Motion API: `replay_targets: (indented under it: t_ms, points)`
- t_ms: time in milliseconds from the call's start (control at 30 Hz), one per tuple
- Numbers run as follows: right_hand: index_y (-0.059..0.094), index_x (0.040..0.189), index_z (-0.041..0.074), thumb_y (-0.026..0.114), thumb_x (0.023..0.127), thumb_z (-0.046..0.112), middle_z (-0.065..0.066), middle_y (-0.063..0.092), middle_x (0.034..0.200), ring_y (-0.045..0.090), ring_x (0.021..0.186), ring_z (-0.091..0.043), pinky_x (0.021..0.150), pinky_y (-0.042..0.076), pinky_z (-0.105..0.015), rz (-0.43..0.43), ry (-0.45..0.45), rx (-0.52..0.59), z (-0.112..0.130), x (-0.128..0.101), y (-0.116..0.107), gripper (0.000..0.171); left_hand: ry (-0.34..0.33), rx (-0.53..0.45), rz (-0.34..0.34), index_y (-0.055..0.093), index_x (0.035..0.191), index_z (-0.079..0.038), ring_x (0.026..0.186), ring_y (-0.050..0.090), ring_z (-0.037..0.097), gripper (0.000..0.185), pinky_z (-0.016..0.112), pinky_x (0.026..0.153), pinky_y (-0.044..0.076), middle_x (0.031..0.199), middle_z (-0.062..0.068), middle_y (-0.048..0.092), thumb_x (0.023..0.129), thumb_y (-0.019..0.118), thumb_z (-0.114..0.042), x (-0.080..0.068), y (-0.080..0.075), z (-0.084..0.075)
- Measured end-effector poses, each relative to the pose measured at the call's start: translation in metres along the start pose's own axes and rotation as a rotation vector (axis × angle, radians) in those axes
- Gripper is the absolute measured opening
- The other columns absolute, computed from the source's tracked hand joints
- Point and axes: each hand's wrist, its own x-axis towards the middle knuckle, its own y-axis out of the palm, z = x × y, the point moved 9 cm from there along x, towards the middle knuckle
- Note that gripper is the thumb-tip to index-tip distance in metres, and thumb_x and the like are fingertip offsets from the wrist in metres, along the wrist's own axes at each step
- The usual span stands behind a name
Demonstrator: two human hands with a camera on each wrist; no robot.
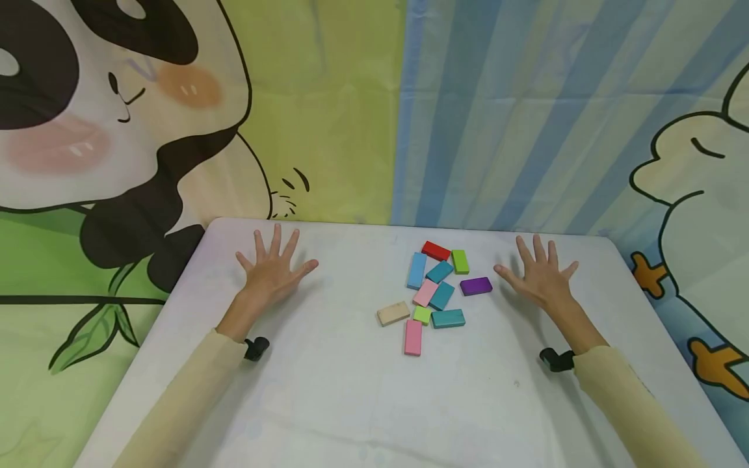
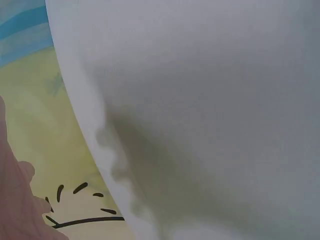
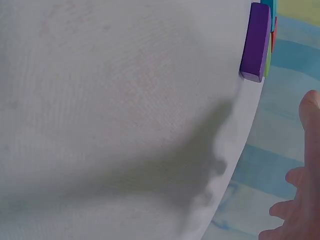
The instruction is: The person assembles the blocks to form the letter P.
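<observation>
My left hand [image 1: 270,273] hovers over the left part of the white table, fingers spread straight and holding nothing. On the other side my right hand [image 1: 543,276] is also spread, its thumb pointing toward the purple block [image 1: 476,286] but apart from it. Between the hands lies a loose cluster of small blocks: a red block [image 1: 436,251], a blue block [image 1: 417,270], several teal blocks [image 1: 448,318], two green blocks [image 1: 459,262], two pink blocks [image 1: 412,337] and a plain wooden block [image 1: 393,314]. In the right wrist view the purple block [image 3: 256,42] stands out beyond the thumb.
The white table [image 1: 328,403] has its far edge against a cloth backdrop [image 1: 328,117] printed with a panda and stripes. Black wrist cameras [image 1: 256,349] sit at both sleeve cuffs. Both hands cast shadows on the tabletop.
</observation>
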Motion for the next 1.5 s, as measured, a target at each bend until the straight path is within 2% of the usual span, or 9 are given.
replay_targets:
  t_ms: [100, 200, 367, 533, 667, 1000, 1167, 1333, 1500]
  points:
    - [0.008, 0.157, 0.017, 0.037, 0.087, 0.076, -0.028, 0.004, 0.160, 0.001, 0.145, -0.055, 0.096, -0.006, -0.087, -0.002, -0.007, -0.002, 0.003, 0.002, -0.002, 0.096, 0.024, 0.003, 0.021, 0.002, 0.157, -0.027, 0.145, -0.017, 0.051, 0.094, 0.085, 0.099, -0.007, 0.164, 0.013, -0.010, 0.086, 0.027, -0.082, 0.000, 0.002, -0.007]
    - [0.012, 0.157, 0.016, 0.040, 0.088, 0.073, -0.028, 0.007, 0.160, 0.003, 0.145, -0.054, 0.099, -0.005, -0.086, -0.016, -0.054, -0.003, 0.015, 0.002, -0.003, 0.094, 0.127, 0.013, 0.082, 0.004, 0.158, -0.027, 0.147, -0.001, 0.051, 0.087, 0.081, 0.106, 0.005, 0.165, 0.015, 0.005, 0.090, 0.030, -0.076, -0.005, 0.010, -0.028]
    - [0.030, 0.152, 0.012, 0.058, 0.085, 0.060, -0.024, 0.022, 0.158, 0.016, 0.145, -0.049, 0.105, 0.008, -0.082, -0.043, -0.315, -0.005, 0.080, -0.021, 0.010, 0.088, 0.478, -0.023, 0.195, 0.021, 0.156, -0.022, 0.147, 0.026, 0.037, 0.071, 0.058, 0.117, 0.026, 0.160, 0.008, 0.029, 0.098, 0.042, -0.057, -0.029, 0.030, -0.092]
    - [0.046, 0.145, 0.013, 0.070, 0.080, 0.053, -0.018, 0.038, 0.153, 0.031, 0.143, -0.043, 0.107, 0.022, -0.075, -0.049, -0.656, 0.044, 0.158, -0.073, 0.026, 0.080, 0.866, -0.018, 0.328, 0.032, 0.153, -0.018, 0.146, 0.033, 0.021, 0.057, 0.042, 0.116, 0.035, 0.159, 0.000, 0.033, 0.101, 0.048, -0.038, -0.062, 0.051, -0.155]
    - [0.056, 0.136, 0.015, 0.071, 0.081, 0.053, -0.013, 0.046, 0.149, 0.037, 0.141, -0.038, 0.110, 0.025, -0.070, -0.022, -0.812, 0.052, 0.193, -0.102, 0.036, 0.068, 1.035, 0.039, 0.350, 0.036, 0.151, -0.014, 0.143, 0.039, 0.018, 0.052, 0.035, 0.113, 0.040, 0.158, 0.000, 0.035, 0.101, 0.051, -0.021, -0.073, 0.060, -0.182]
    - [0.067, 0.122, 0.018, 0.066, 0.086, 0.054, -0.004, 0.060, 0.136, 0.044, 0.136, -0.029, 0.114, 0.023, -0.066, 0.012, -0.881, -0.078, 0.201, -0.119, 0.050, 0.051, 1.040, 0.181, 0.377, 0.061, 0.132, -0.012, 0.129, 0.054, 0.022, 0.035, 0.032, 0.106, 0.047, 0.148, 0.005, 0.048, 0.097, 0.059, -0.017, -0.068, 0.069, -0.201]
    - [0.069, 0.115, 0.017, 0.067, 0.086, 0.049, -0.004, 0.063, 0.131, 0.050, 0.130, -0.026, 0.114, 0.032, -0.058, -0.012, -0.934, -0.111, 0.207, -0.124, 0.045, 0.043, 0.978, 0.100, 0.444, 0.069, 0.113, -0.011, 0.128, 0.056, 0.020, 0.021, 0.027, 0.101, 0.049, 0.150, 0.007, 0.047, 0.096, 0.061, -0.021, -0.056, 0.069, -0.205]
    - [0.067, 0.120, 0.015, 0.069, 0.086, 0.046, -0.004, 0.065, 0.130, 0.056, 0.124, -0.023, 0.106, 0.047, -0.043, -0.037, -0.983, -0.129, 0.214, -0.129, 0.043, 0.046, 0.951, 0.026, 0.515, 0.061, 0.092, -0.010, 0.129, 0.055, 0.019, 0.013, 0.023, 0.089, 0.049, 0.145, 0.009, 0.052, 0.092, 0.067, -0.022, -0.046, 0.070, -0.207]
    - [0.065, 0.122, 0.018, 0.067, 0.086, 0.050, -0.004, 0.062, 0.134, 0.055, 0.126, -0.023, 0.103, 0.049, -0.042, 0.036, -0.942, -0.167, 0.215, -0.126, 0.046, 0.049, 0.955, 0.053, 0.463, 0.068, 0.105, -0.012, 0.122, 0.058, 0.018, 0.026, 0.028, 0.102, 0.049, 0.134, 0.006, 0.060, 0.087, 0.073, -0.030, -0.043, 0.068, -0.203]
